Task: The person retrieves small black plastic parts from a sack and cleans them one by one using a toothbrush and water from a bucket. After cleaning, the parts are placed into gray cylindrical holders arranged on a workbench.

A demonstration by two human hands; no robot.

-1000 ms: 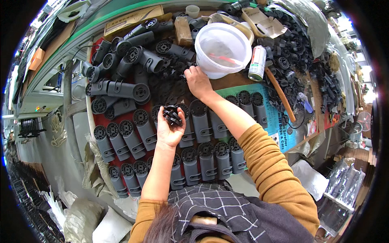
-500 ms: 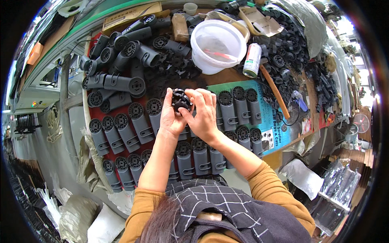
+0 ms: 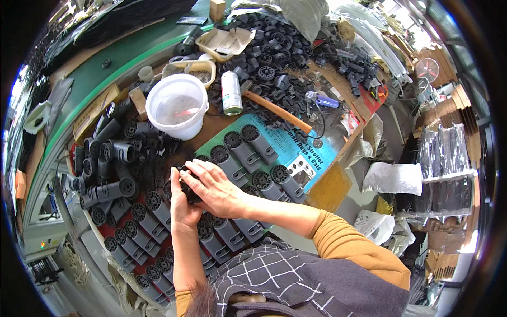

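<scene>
A small black plastic part (image 3: 190, 195) is held between my two hands, above the rows of grey parts. My left hand (image 3: 183, 210) cups it from the left, with the thumb side up. Over the top lie the bent fingers of my right hand (image 3: 221, 193), which hide most of the part, so its exact shape cannot be made out. Around and below the hands, grey plastic tube pieces (image 3: 247, 153) with round, spoked black ends lie in slanting rows on the worktable.
Beyond the hands stands a white plastic bucket (image 3: 177, 124). A spray can (image 3: 231, 95) and a hammer with a wooden handle (image 3: 280, 112) lie to its right. Farther back are heaped black parts (image 3: 266, 71). More grey tubes (image 3: 105, 193) are piled at left, and a blue-handled tool (image 3: 323, 101) rests at right.
The view has swung, so the table and the bucket appear farther left and tilted. My hands stay together on the black part, and my right fingers now cover more of it.
</scene>
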